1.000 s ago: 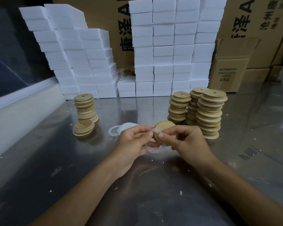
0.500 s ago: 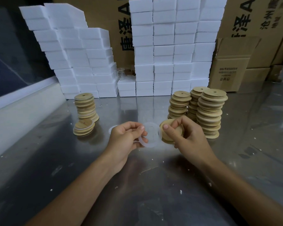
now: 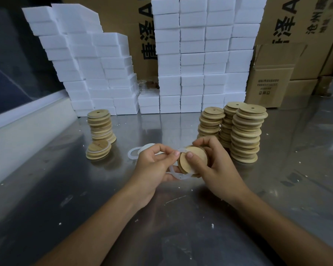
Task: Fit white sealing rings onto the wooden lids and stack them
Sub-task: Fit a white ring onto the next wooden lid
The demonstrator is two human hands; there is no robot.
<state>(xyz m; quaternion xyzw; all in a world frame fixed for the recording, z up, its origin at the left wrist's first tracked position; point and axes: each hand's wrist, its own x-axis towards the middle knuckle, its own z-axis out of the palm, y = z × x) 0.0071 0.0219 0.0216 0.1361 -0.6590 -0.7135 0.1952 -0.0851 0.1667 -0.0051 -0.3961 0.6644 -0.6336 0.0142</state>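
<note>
Head view: right hand (image 3: 215, 166) grips wooden lid (image 3: 193, 160); left hand (image 3: 154, 164) pinches sealing ring (image 3: 181, 176) at lid's nine o'clock edge (partly seated).

A steel table (image 3: 65, 198) fills the lower frame; white foam blocks (image 3: 192, 54) and cardboard boxes (image 3: 273, 73) line the top.

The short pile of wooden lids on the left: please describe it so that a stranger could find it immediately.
Start at the stepped wall of white foam blocks on the left. In front of it on the metal table stands one tall lid stack. The short pile leans against its base, nearer the camera; its top lid is tilted, with a white ring.
</note>
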